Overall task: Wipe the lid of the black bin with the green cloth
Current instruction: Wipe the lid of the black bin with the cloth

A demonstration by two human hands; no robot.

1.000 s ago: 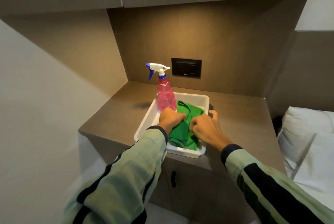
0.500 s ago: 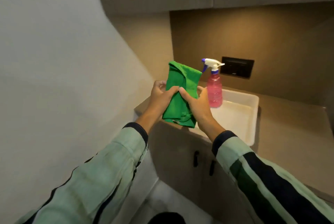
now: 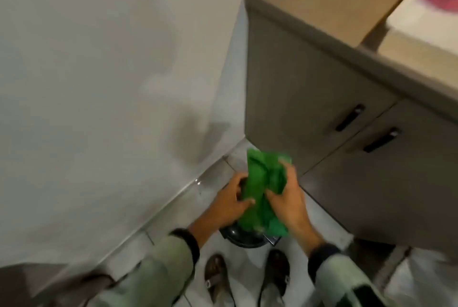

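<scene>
The green cloth [image 3: 264, 190] hangs bunched between both hands in the lower middle of the head view. My left hand [image 3: 226, 201] grips its left side and my right hand [image 3: 288, 201] grips its right side. Below them on the floor stands the black bin [image 3: 244, 238]; only the near edge of its round dark lid shows, the rest is hidden behind the cloth and my hands. The cloth is held above the lid; I cannot tell whether it touches it. The image is motion-blurred.
A grey-brown cabinet [image 3: 322, 98] with two dark door handles stands to the right, close beside the bin. On its top sits a white tray [image 3: 426, 21]. A pale wall [image 3: 99, 83] runs along the left. My two shoes [image 3: 247, 279] stand on the tiled floor before the bin.
Both hands lifted the green cloth out of the white tray and carried it down to the left. The view swung from the cabinet top down to the floor and the black bin.
</scene>
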